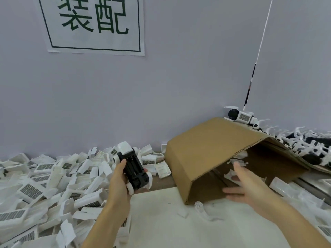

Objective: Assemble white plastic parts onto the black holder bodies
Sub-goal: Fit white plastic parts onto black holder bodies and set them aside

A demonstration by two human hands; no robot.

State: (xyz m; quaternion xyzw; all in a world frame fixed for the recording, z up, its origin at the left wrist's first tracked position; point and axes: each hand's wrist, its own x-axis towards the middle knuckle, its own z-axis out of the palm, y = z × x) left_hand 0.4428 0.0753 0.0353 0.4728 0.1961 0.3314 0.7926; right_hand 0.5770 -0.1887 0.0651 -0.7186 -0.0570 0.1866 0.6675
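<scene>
Holder body (134, 169) (left hand (119, 178)); box (211, 151) contents seemingly blurred.

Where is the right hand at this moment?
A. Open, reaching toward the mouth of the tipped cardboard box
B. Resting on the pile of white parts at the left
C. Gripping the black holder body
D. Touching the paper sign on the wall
A: the right hand is open with fingers spread at the mouth of the cardboard box, while the left hand holds the black holder body.

One head-worn camera looks forward and down, close above the left hand (120, 178) gripping the black holder body (134, 171).
</scene>
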